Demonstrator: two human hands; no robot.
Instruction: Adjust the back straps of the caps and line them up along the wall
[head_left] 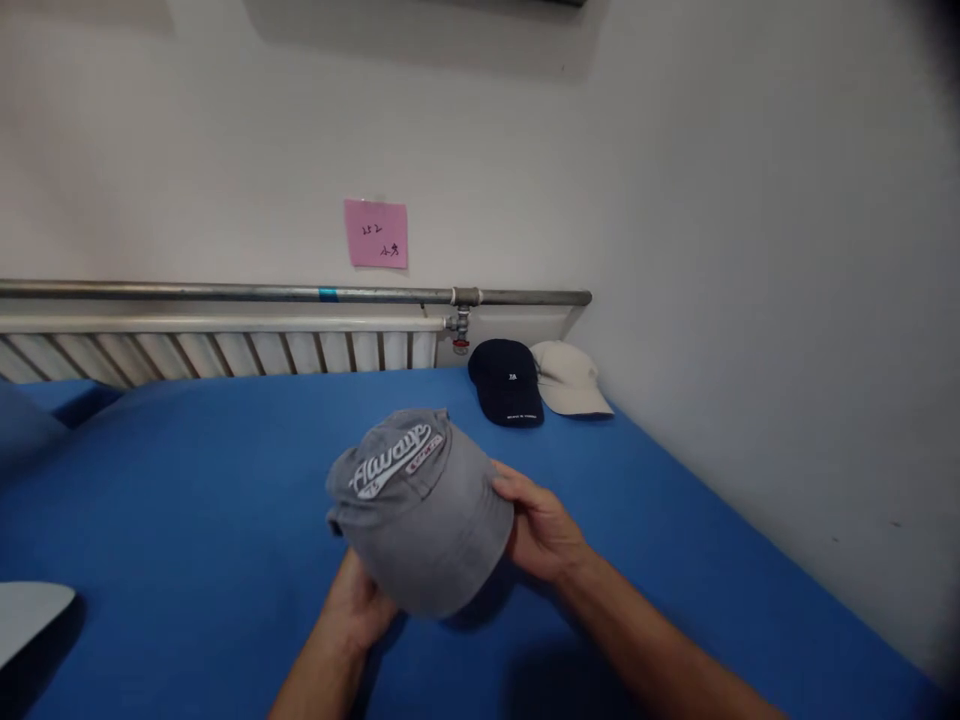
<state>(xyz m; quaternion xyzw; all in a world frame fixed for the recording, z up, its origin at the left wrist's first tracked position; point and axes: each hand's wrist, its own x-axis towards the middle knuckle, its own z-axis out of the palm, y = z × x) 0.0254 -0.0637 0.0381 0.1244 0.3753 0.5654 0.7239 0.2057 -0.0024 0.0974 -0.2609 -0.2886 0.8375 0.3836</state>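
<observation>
A grey baseball cap (420, 505) with white "Always" lettering on its front is held up just above the blue surface (187, 480). My left hand (360, 605) grips it from below, mostly hidden under the brim. My right hand (540, 530) holds the cap's right side, fingers curled against the fabric. Both hands are closed on the cap.
A dark navy cap (508, 382) and a beige cap (570, 378) lie side by side at the far right near the wall. Behind runs a metal pipe (225, 293) over a white radiator (225, 352). A pink note (376, 233) is stuck on the wall. A grey flat thing (26, 612) lies at the left edge.
</observation>
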